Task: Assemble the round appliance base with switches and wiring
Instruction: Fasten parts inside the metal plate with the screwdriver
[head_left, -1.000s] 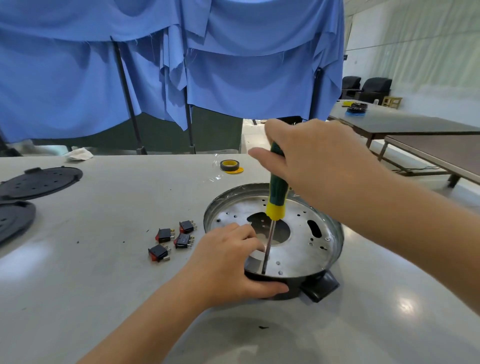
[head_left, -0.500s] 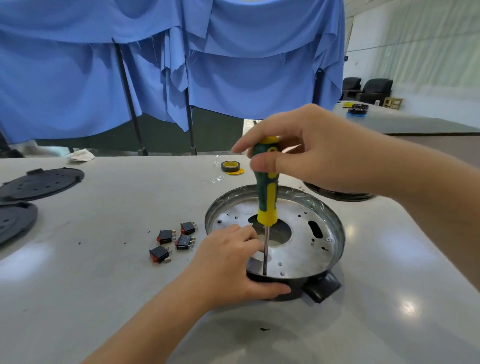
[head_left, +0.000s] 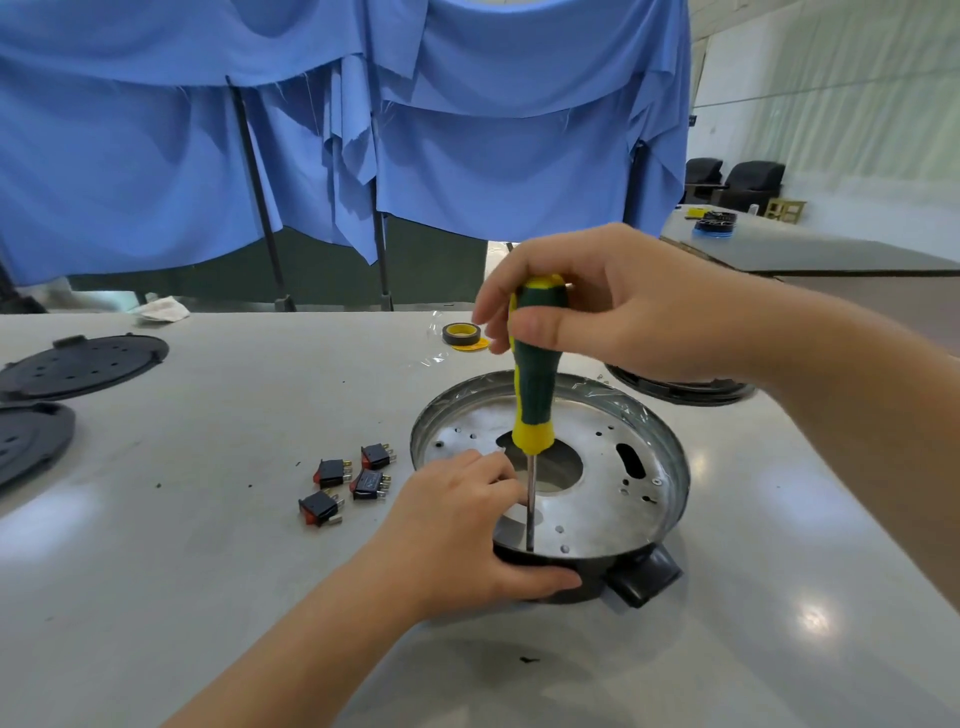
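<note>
Round silver metal appliance base (head_left: 613, 499), perforated, black plastic rim, central hole; left hand (head_left: 462, 530) grips rim; right hand (head_left: 613, 306) grasps upright green-yellow screwdriver (head_left: 535, 395).

The round appliance base (head_left: 597, 499) sits on the counter (head_left: 208, 571), a shiny metal pan with a large central hole and small punched holes, set in a black shell with a tab at its near right. Four black rocker switches (head_left: 353, 483) with red faces lie loose just to its left.
</note>
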